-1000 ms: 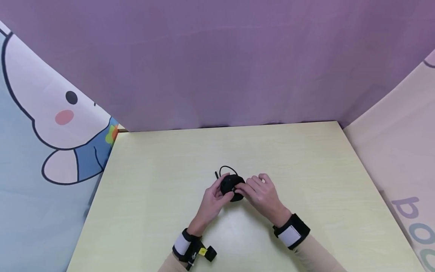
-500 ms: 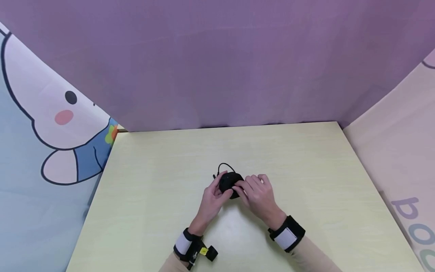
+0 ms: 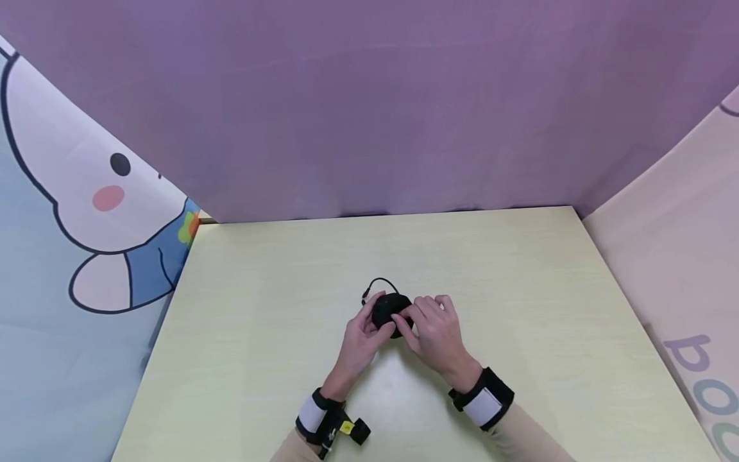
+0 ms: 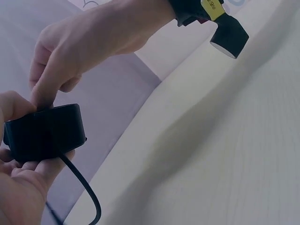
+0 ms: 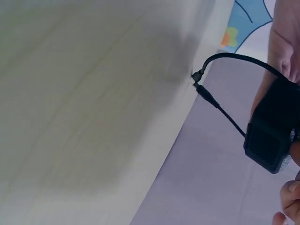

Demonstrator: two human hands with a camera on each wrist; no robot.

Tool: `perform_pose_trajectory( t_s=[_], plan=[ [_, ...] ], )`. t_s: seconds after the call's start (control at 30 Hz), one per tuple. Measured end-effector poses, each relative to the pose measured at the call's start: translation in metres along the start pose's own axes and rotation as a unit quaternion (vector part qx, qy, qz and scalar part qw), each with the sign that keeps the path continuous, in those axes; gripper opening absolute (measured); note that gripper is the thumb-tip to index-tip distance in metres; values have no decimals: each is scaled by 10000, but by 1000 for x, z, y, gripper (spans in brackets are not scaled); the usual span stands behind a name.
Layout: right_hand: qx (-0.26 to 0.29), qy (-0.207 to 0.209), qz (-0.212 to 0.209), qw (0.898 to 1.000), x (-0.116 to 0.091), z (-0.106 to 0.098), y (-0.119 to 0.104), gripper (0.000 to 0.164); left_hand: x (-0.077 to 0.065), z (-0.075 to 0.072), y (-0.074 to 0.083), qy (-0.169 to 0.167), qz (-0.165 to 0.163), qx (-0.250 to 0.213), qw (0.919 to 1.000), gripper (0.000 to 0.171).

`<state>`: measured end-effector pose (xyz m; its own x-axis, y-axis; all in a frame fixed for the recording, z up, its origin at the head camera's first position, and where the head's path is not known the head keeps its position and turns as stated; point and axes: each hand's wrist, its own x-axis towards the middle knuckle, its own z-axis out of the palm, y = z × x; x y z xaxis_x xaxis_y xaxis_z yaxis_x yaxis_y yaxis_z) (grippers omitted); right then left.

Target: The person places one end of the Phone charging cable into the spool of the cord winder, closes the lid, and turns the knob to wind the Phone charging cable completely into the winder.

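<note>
A black, palm-sized rounded device (image 3: 385, 308) is held up above the table, tilted. My left hand (image 3: 356, 346) grips its left side, thumb at the near edge and fingers behind and below. My right hand (image 3: 441, 333) has thumb and forefinger at the device's right edge, its other fingers curled. In the left wrist view, those right fingertips press at the top of the device (image 4: 47, 133). What lies under them is hidden. A thin black cable (image 5: 239, 56) loops out of the far side; the right wrist view shows a dark plug end (image 5: 206, 95) beside another connector (image 5: 197, 76).
The pale wooden table (image 3: 277, 276) spreads beneath both hands. A purple cloth (image 3: 369, 115) stands along its back edge. Printed cloths flank it, a cartoon one (image 3: 110, 212) at left and a pale lettered one (image 3: 681, 256) at right. Both wrists wear black straps (image 3: 485, 399).
The device has shifted slightly away and to the left. My right hand has edged left with it, thumb and forefinger still at its edge. The cable loop has swung a little left.
</note>
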<state>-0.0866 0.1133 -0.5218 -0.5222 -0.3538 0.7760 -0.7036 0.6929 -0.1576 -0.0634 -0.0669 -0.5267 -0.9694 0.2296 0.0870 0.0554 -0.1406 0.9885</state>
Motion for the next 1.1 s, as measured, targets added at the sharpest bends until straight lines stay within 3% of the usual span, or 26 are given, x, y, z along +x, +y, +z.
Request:
perform_pose_trajectory(
  t_s=[0.33, 0.6, 1.1],
  plan=[
    [811, -159, 722, 9940, 0, 0, -5, 33, -1, 2, 1, 32, -62, -37, 10000, 63],
    [1021, -112, 1181, 9877, 1, 2, -9, 24, 0, 4, -1, 67, -4, -5, 10000, 65],
    [1361, -280, 2351, 9620, 6, -1, -24, 24, 0, 7, -1, 296, 63, 247, 9992, 64]
  ],
)
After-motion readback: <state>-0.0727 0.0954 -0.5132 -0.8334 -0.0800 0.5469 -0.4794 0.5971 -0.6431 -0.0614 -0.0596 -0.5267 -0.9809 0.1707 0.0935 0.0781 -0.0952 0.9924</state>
